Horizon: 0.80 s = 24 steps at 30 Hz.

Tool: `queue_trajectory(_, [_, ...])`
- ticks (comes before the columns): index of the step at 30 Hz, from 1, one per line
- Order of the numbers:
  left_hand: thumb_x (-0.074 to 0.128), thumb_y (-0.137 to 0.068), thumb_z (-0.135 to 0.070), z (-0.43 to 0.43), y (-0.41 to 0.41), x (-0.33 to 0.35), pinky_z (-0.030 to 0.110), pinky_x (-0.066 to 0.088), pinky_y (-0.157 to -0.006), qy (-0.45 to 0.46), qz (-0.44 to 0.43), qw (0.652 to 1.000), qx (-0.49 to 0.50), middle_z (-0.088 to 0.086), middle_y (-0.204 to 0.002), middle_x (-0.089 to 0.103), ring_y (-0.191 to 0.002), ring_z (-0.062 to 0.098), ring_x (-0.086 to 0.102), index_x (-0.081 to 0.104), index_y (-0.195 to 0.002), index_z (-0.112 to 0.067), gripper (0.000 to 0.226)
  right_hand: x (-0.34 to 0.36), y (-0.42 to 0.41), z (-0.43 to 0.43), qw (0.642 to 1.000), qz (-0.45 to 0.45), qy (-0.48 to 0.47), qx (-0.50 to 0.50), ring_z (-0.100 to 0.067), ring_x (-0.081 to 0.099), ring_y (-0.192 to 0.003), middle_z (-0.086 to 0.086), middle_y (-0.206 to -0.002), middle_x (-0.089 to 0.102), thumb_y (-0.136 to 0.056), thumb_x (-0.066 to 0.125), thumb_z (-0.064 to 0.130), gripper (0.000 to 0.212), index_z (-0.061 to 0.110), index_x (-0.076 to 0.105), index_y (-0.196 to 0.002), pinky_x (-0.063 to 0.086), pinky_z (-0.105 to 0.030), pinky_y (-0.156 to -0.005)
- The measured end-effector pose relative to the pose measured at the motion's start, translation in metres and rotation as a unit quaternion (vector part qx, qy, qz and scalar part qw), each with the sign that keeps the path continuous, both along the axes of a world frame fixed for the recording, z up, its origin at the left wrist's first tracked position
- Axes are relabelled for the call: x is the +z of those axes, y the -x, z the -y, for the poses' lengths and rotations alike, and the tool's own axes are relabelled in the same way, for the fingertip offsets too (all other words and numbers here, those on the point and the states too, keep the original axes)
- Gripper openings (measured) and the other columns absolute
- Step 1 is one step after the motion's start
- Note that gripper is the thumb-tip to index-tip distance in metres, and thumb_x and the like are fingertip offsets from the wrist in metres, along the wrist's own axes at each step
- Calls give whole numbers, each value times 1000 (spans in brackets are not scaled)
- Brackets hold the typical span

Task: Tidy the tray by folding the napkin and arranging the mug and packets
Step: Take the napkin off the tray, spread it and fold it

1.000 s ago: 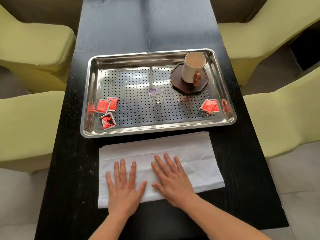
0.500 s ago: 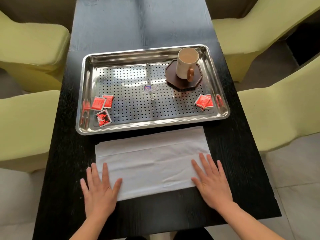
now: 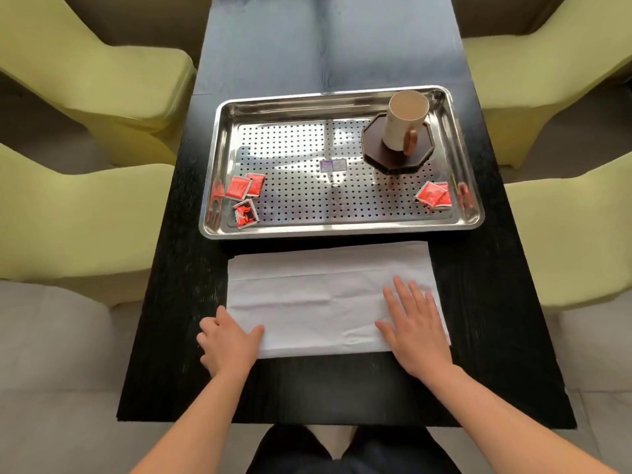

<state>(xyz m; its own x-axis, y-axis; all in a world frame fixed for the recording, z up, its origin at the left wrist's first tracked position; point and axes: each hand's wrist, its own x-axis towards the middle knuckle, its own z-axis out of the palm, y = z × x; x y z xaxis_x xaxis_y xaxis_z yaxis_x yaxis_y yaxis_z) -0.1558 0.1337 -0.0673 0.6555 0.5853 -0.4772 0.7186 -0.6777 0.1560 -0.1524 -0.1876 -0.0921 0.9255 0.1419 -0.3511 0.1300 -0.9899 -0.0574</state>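
A white napkin (image 3: 321, 302), folded into a wide strip, lies flat on the black table just in front of a steel tray (image 3: 342, 230). My left hand (image 3: 229, 343) is at its near left corner, fingers curled and thumb on top, pinching the corner. My right hand (image 3: 415, 330) lies flat on the napkin's right end, fingers spread. In the tray, a cream mug (image 3: 403, 121) with a brown handle stands on a dark octagonal coaster (image 3: 376, 155) at the back right. Three red packets (image 3: 244, 191) lie at the front left, and more red packets (image 3: 432, 196) at the front right.
The narrow black table (image 3: 328, 46) runs away from me, with yellow-green chairs on the left (image 3: 85, 200) and the right (image 3: 564, 217). A small sticker (image 3: 332, 164) sits at the middle of the tray's perforated floor.
My hands slid apart from the napkin's middle to its two ends. My left hand has since curled onto the near left corner, and my right hand has moved back onto the napkin's right end.
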Motion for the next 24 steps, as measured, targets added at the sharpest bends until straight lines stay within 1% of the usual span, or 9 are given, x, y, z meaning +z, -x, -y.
queue_trajectory(2, [76,-80,-44,-3,4,0,51,52,-89,22,10,1000,19,19,-136,35,-117,37,46,28,-147,-12,89,-5,-1,-1,1000,-17,1,-5,-25,-12,-153,-2,-167,-10,-99,23,57,72,23,6,-160,-3,-46,-124])
queue_trajectory(6, [75,-82,-40,-10,2,-1,48,50,-86,70,11,990,121,20,-131,52,-111,39,56,39,-144,-9,78,-3,-2,-1,1000,-21,-17,-16,-23,-11,-153,-1,-168,-5,-99,28,57,71,25,8,-159,-3,-45,-124])
queue_trajectory(8, [74,-85,-28,-13,1,2,45,51,-83,153,77,961,215,15,-120,63,-103,34,61,60,-121,-10,43,0,-4,-2,999,-22,-24,-21,-23,-9,-154,0,-168,-3,-99,31,56,71,26,9,-159,-1,-45,-125])
queue_trajectory(10, [71,-87,-13,-17,2,6,41,53,-76,242,149,911,299,12,-102,69,-88,26,63,66,-87,-17,6,4,-6,-4,999,-16,-37,-29,-23,-4,-154,0,-168,1,-99,35,54,69,26,14,-159,1,-44,-125])
queue_trajectory(12, [68,-88,-6,-15,4,15,35,54,-71,291,191,880,323,7,-93,68,-85,21,64,66,-84,-20,15,8,-9,-6,997,-9,-56,-42,-24,3,-154,0,-167,9,-99,39,52,66,25,22,-157,5,-43,-125])
queue_trajectory(16, [68,-89,-12,9,3,38,29,53,-68,273,251,904,213,-4,-89,70,-86,13,66,64,-83,-35,24,10,-15,-9,995,5,-72,-65,-25,13,-152,-1,-164,22,-99,44,50,61,23,34,-153,13,-40,-123])
queue_trajectory(19, [70,-87,-16,40,-5,53,35,57,-72,277,260,913,147,-5,-82,71,-80,13,67,68,-88,-32,16,12,-25,-12,993,4,-87,-79,-25,23,-146,0,-160,31,-98,48,47,52,23,46,-145,22,-39,-120])
queue_trajectory(22, [71,-85,-21,74,-11,65,28,50,-65,271,261,924,65,-6,-70,66,-69,7,63,69,-85,-33,12,16,-36,-16,990,18,-111,-88,-23,36,-137,0,-149,46,-99,49,43,42,20,59,-133,32,-37,-112])
queue_trajectory(24, [71,-85,-24,95,-12,70,24,45,-62,268,261,927,18,-6,-66,62,-65,7,59,69,-84,-31,8,22,-45,-22,976,7,-181,-122,-21,48,-127,2,-134,59,-100,47,44,39,19,66,-123,39,-36,-104])
